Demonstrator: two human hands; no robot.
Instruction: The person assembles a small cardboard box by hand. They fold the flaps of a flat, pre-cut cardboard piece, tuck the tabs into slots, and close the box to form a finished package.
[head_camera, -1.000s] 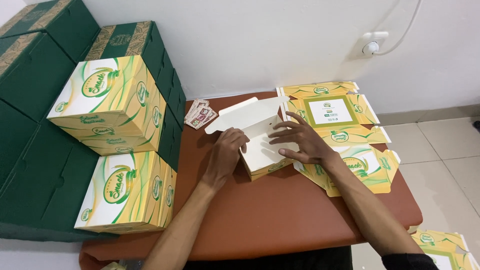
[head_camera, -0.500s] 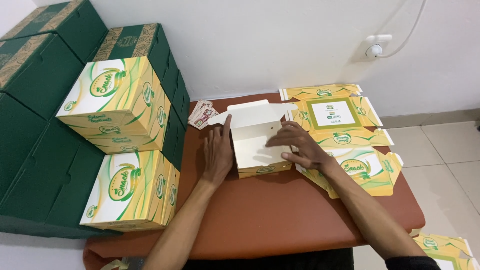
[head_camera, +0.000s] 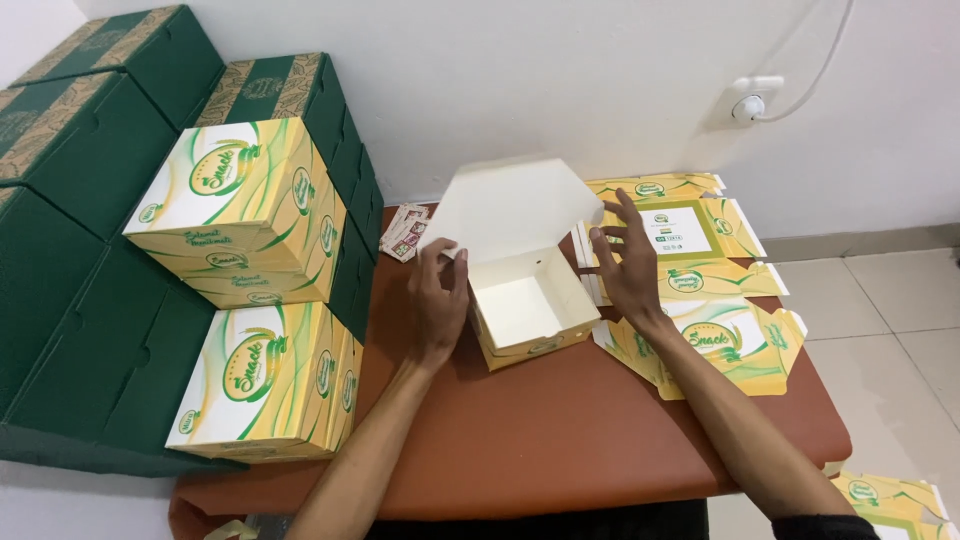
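An open box (head_camera: 527, 300) sits mid-table (head_camera: 560, 430), lid raised toward the wall. The left hand (head_camera: 440, 300) lies against its left side, the right hand (head_camera: 630, 262) at its right. Flat box blanks (head_camera: 700, 290) lie right of it (overlapping one another); stacked boxes (head_camera: 250, 290) stand left, small packets (head_camera: 405, 232) behind.

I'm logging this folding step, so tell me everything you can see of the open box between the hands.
The open snack box is thin card, plain white inside and yellow with green print outside. Folded into a square tray, it stands upright on the brown table, hinged lid raised and leaning back. The left hand rests against its left wall; the right hand, fingers spread, is beside its right edge.
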